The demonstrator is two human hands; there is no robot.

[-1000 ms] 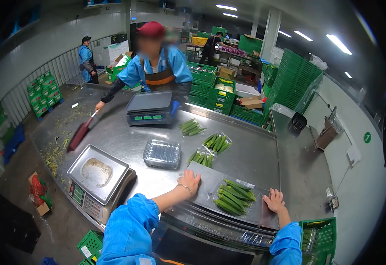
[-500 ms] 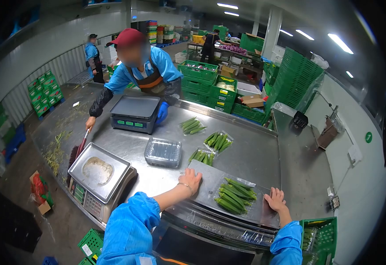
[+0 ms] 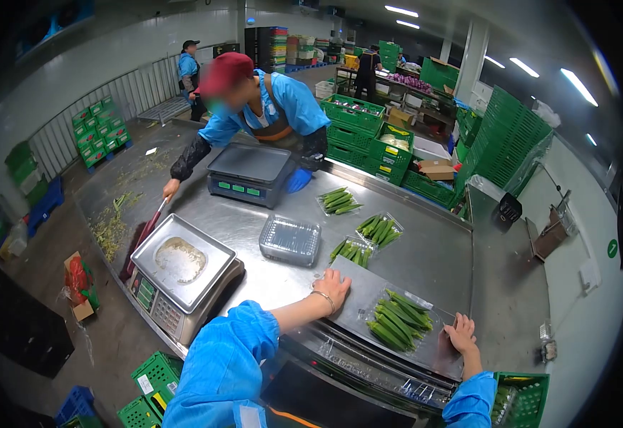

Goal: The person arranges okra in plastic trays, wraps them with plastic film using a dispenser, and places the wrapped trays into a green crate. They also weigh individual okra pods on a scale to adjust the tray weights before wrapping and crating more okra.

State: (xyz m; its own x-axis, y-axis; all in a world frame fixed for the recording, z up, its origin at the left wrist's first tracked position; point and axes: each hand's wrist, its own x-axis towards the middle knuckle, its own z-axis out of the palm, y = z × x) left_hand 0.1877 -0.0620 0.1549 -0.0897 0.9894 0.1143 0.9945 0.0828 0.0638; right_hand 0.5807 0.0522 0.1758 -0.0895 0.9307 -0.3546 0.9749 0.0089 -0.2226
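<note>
Nearest us, at the lower right, a green crate with slotted plastic walls holds clear packs, their contents too dim to tell. At the lower left, two more green crates stand near the floor. Before us, long ridged green pods lie side by side in a shallow clear tray, on a smooth metal plate at the near edge of the worktop. Our left hand rests on the plate's left part, its grip loosely spread; our right hand touches the plate's right end, its grip wide, fingers apart.

Just beyond, two clear packs hold shorter rows of similar pods, and farther up lies a third bunch. To the left we see glossy, ribbed clear containers with rounded corners. Left of them sits a silver scale, its square metal pan bearing a dull, rounded stain; farther back stands a dark scale with green displays.

Across the worktop, a person in blue sleeves leans over and grasps a dark red brush beside scattered yellow-green scraps. Behind, stacked green crates include one with pale produce, and far off, purple produce covers a table.
</note>
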